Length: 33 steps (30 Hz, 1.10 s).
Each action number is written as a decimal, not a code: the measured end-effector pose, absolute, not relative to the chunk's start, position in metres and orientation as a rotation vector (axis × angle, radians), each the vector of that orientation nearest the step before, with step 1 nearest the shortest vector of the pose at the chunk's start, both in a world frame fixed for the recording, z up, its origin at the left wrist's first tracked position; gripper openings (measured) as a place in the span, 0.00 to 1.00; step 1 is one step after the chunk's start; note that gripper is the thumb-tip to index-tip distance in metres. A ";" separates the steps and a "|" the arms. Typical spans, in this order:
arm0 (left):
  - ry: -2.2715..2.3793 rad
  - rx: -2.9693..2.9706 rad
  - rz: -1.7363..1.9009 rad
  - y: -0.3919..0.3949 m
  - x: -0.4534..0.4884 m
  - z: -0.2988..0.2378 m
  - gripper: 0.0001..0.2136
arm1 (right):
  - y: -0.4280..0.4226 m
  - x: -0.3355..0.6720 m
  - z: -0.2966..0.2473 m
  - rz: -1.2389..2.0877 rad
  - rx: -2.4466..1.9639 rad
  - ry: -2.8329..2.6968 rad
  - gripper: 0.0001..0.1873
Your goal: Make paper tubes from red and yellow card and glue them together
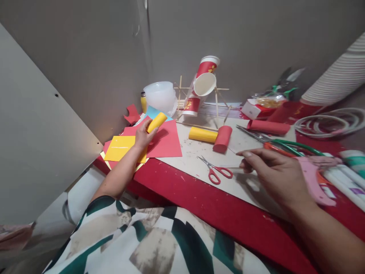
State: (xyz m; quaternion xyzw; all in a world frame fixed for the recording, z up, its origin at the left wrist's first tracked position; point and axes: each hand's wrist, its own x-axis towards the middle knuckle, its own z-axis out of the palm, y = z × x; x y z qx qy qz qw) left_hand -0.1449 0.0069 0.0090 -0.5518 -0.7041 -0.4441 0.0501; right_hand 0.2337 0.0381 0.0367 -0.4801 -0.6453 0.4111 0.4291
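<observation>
My left hand (142,136) is wrapped round a yellow paper tube (157,121), held above the sheets of red paper (168,142). Over the right part of the work surface, my right hand (272,167) pinches a thin pale stick (232,151) between thumb and fingers. Whether a second thin stick (232,167) below it is also held, I cannot tell. Beyond my right fingers a red paper tube (222,139) rests against another yellow tube (202,134). Small scissors with red handles (215,171) lie in front of them, partly spread.
A stick frame with red paper cups (191,104) stands at the back, beside translucent plastic bowls (161,97). To the right are pliers with green handles (296,146), a red tube (268,127), a coiled hose (330,121), stacked cups (336,80) and a pink glue gun (313,179).
</observation>
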 end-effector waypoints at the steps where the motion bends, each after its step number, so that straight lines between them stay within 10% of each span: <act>1: -2.136 -1.710 -1.362 0.007 -0.143 0.009 0.21 | 0.038 0.232 0.036 1.025 -1.200 -1.623 0.16; 33: -2.005 -1.886 -1.842 0.005 -0.117 0.016 0.21 | 0.037 0.239 0.021 1.106 -1.191 -1.838 0.16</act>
